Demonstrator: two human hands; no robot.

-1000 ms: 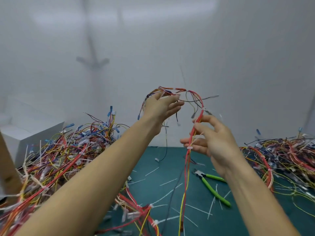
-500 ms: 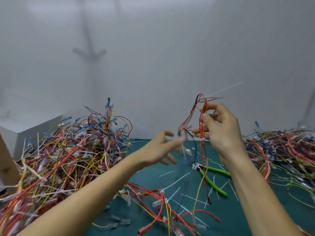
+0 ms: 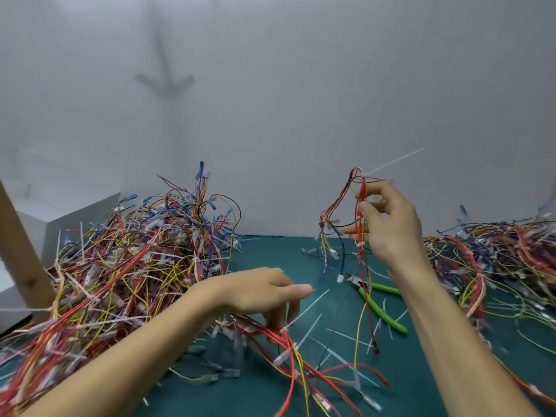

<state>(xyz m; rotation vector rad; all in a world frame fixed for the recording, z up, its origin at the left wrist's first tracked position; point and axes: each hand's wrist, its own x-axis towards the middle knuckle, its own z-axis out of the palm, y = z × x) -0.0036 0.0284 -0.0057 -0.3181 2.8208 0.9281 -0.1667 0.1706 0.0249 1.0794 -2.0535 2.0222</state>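
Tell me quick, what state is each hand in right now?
Left hand: fingers curled down onto the red wires on the mat; grip cannot be told.
Right hand: pinching a raised wire harness.

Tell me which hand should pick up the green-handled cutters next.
Left, probably. The left hand is low over the green mat, reaching down among loose red wires, close to the cutters. The right hand is raised and busy, pinching the hanging wire harness.
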